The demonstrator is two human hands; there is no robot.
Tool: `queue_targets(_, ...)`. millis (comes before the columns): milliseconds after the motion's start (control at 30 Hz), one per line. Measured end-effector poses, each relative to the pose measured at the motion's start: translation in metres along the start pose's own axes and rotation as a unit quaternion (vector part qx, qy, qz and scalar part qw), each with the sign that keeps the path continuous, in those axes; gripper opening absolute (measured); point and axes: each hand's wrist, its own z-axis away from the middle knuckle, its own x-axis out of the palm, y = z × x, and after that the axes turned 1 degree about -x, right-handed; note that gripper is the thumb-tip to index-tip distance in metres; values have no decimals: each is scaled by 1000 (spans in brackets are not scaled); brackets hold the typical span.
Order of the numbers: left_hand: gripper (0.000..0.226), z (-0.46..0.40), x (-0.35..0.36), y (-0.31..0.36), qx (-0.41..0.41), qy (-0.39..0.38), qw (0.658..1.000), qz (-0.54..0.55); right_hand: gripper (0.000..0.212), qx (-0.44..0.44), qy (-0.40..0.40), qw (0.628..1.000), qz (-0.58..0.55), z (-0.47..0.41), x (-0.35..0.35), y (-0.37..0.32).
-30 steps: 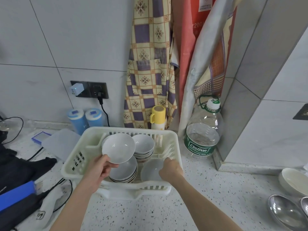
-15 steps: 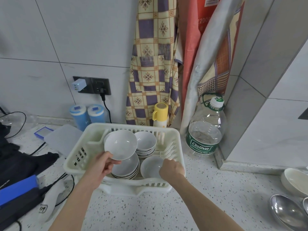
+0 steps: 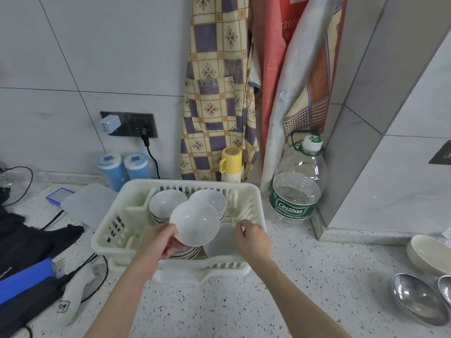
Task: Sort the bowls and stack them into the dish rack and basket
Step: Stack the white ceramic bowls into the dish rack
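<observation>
One bowl (image 3: 194, 222) is in hand — the left hand (image 3: 159, 242) pinches its near rim, tilted above the rack (image 3: 253, 206). Right hand (image 3: 251, 240) hovers released over a frosted bowl (image 3: 220, 242) in the rack's front right. Three stacks sit inside; next, probably, lower this bowl squarely onto a matching stack.
</observation>
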Motion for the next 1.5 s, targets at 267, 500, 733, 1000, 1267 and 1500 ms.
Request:
queue_targets(267, 11, 11, 58, -1, -23, -22, 997, -66, 19, -12, -22, 991, -132, 4, -10, 10)
queue_targets(500, 14, 3, 62, -7, -14, -12, 994, -104, 17, -7, 58, 997, -45, 8, 1, 8)
queue_targets(733, 18, -10, 61, -14, 51, 12, 977, -204, 18, 22, 29, 999, 28, 4, 5, 5)
queue_targets(1000, 36, -12, 64, -4, 81, -2, 910, -406, 18, 28, 21, 997, 69, 5, 10, 2)
queue_targets(1267, 41, -9, 67, -8, 87, -20, 885, -458, 28, 38, 32, 996, 71, 4, 11, 2)
queue_targets(1500, 45, 0, 68, -16, 79, -27, 903, -422, 33, 51, 6, 993, 108, 2, 14, 1)
